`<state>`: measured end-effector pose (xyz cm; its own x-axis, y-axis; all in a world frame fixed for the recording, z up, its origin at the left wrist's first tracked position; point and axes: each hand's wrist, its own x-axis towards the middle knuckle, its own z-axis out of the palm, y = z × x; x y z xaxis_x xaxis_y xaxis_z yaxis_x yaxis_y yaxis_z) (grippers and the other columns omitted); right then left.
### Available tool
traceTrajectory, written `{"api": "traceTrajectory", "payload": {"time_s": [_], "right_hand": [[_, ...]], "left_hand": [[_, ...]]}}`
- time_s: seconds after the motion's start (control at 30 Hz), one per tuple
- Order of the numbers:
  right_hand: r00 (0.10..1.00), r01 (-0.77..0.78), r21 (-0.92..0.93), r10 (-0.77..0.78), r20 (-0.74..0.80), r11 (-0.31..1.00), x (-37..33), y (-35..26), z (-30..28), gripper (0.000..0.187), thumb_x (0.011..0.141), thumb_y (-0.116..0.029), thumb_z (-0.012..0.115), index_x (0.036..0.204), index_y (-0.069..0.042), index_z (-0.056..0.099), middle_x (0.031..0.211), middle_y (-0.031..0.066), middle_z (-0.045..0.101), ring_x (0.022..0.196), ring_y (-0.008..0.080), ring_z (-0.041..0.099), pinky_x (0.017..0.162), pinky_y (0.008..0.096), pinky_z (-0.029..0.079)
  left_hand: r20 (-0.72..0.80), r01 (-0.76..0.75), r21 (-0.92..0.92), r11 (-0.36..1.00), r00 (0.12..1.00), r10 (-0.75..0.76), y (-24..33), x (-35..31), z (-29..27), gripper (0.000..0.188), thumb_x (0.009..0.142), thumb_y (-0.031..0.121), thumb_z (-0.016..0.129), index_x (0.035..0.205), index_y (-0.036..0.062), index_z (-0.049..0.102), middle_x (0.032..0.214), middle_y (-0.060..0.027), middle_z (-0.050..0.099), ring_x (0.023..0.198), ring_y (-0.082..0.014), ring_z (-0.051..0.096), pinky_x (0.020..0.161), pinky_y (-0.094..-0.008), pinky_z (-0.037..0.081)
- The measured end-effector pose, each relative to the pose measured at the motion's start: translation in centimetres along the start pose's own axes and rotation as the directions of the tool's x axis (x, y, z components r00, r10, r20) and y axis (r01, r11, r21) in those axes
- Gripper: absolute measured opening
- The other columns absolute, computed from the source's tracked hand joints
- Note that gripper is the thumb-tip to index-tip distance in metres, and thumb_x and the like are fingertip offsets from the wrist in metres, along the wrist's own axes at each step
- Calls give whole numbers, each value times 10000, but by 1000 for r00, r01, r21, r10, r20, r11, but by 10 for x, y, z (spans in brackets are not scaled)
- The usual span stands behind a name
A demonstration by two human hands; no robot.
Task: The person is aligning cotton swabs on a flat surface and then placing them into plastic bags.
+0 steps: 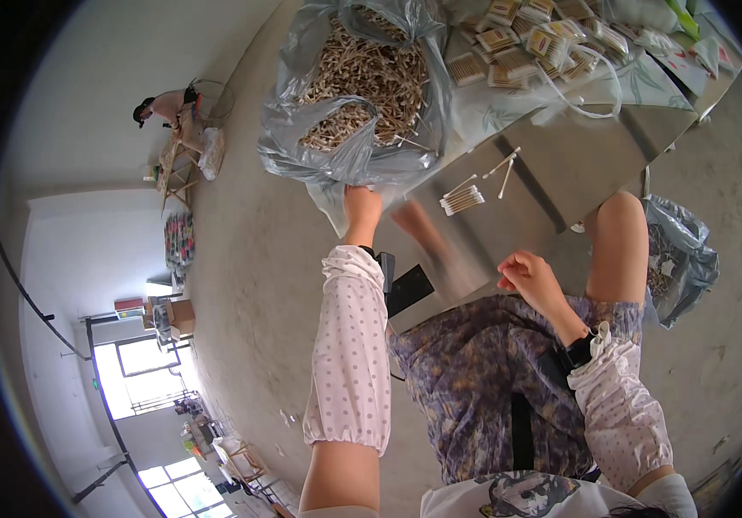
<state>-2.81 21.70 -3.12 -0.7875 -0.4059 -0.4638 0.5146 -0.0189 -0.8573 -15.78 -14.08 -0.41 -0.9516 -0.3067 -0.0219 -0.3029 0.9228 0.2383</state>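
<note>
A large grey plastic bag (280,142) full of loose cotton swabs (362,78) stands at the table's far left. My left hand (361,211) is closed at the bag's near edge, gripping the plastic; its fingertips are partly hidden. My right hand (531,278) hovers over my lap near the table's front edge, fingers curled in and nothing visible in them. Between the hands and the bag, a small row of cotton swabs (462,200) lies side by side on the metal tabletop (600,160). Two or three single swabs (507,175) lie to its right.
Many small packs of swabs (552,43) are heaped at the far right beside a white loop handle (617,95). A grey bag (678,259) with scraps rests on the floor at right, past my knee. Another person (168,105) bends over a wooden stand farther left.
</note>
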Motion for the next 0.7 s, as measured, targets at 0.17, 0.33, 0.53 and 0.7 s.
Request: {"api": "traceTrajectory", "payload": {"time_s": [0.17, 0.33, 0.53, 0.7], "right_hand": [[1000, 5, -20, -5, -11, 1000, -1, -3, -2, 96, 957, -46, 552, 948, 29, 611, 874, 89, 686, 780, 165, 711, 666, 278, 537], [1000, 4, -45, -4, -3, 999, -2, -7, -3, 93, 953, -44, 554, 942, 28, 612, 869, 82, 685, 768, 165, 713, 653, 276, 536], [1000, 23, -5, -23, -4, 1000, -1, -4, -1, 98, 954, -47, 555, 948, 27, 619, 855, 73, 682, 752, 161, 712, 644, 268, 532], [1000, -5, -6, 5, 17, 1000, -1, -8, -1, 99, 981, -56, 553, 962, 16, 619, 832, 68, 680, 769, 141, 702, 655, 243, 525]], "left_hand": [[-18, -9, 102, 995, 1000, 11, -10, 6, 6, 385, 779, 104, 631, 1142, -21, 656, 1318, -222, 581, 1266, -390, 489, 1087, -433, 390], [-46, -64, 325, 943, 996, 83, -9, -1, -3, 249, 773, 132, 675, 982, 6, 724, 1250, -203, 615, 1155, -377, 563, 1034, -449, 430], [-217, -167, 238, 957, 951, 220, -7, -7, 0, 223, 763, 133, 710, 929, -14, 729, 1079, -177, 676, 1065, -375, 596, 923, -457, 487], [-227, -52, 227, 972, 968, 105, -8, -8, -2, 169, 813, 148, 682, 897, 10, 734, 973, -137, 699, 1004, -340, 626, 876, -439, 500]]}}
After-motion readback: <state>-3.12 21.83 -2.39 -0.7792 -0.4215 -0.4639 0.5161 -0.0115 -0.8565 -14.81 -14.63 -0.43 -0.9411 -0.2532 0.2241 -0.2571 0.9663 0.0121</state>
